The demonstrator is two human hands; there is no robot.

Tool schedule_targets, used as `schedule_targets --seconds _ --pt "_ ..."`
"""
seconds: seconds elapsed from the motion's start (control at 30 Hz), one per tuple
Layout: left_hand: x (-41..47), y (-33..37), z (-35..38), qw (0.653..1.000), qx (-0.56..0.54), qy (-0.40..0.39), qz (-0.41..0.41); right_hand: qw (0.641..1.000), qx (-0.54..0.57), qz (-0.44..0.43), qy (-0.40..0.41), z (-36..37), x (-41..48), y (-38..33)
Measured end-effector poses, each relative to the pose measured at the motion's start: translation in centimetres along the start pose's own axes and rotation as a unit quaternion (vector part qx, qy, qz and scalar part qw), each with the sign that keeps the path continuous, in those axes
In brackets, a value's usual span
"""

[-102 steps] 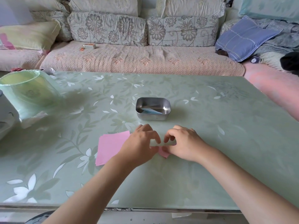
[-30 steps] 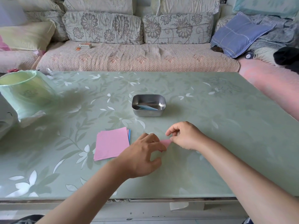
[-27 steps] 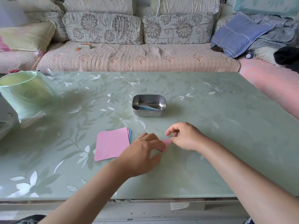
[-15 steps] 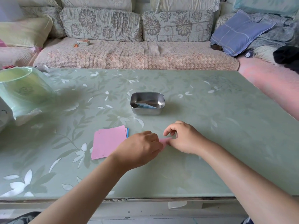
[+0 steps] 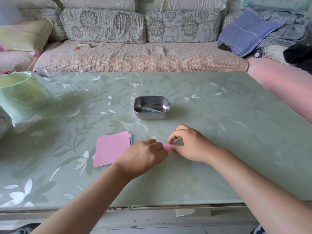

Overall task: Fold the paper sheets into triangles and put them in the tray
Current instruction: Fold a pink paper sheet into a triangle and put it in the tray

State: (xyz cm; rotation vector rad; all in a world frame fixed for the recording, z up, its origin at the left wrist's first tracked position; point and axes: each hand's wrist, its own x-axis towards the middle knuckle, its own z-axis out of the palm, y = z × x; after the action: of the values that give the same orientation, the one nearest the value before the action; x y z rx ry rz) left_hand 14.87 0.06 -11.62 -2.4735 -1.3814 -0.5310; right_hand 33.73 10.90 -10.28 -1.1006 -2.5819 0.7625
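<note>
A small folded pink paper (image 5: 169, 146) sits between my two hands, low over the green table. My left hand (image 5: 143, 157) pinches its left end and my right hand (image 5: 189, 144) pinches its right end; most of the paper is hidden by my fingers. To the left lies a stack of flat sheets (image 5: 112, 148), pink on top with a blue edge showing at its right side. Behind my hands stands the small metal tray (image 5: 166, 102), with a folded light-blue paper (image 5: 149, 110) inside.
The glass table top (image 5: 219, 132) has a floral pattern. A pale green bin with a plastic liner (image 5: 20, 95) stands at the left edge. A sofa with cushions (image 5: 135, 54) runs along the far side; a small box (image 5: 85, 45) lies on it.
My hands have closed in on the folded pink paper and brought it a little off the table, the left fingers now pinching its end. The stack and the tray have not moved.
</note>
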Motion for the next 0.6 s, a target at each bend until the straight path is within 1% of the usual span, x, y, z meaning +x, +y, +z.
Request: schedule_targets --seconds 0.27,0.43,0.6 --pt "0.1 -0.1 -0.3 1.0 -0.016 0.001 -0.007 0.999 0.027 0.022 -0.002 0.0 0.1 -0.2" --pt "0.3 0.5 -0.7 0.998 -0.035 0.022 -0.049 0.999 0.037 0.031 -0.005 0.0 0.3 -0.2" --pt "0.1 1.5 -0.9 0.991 -0.085 -0.028 -0.1 0.998 0.035 0.048 -0.003 0.1 0.8 0.0"
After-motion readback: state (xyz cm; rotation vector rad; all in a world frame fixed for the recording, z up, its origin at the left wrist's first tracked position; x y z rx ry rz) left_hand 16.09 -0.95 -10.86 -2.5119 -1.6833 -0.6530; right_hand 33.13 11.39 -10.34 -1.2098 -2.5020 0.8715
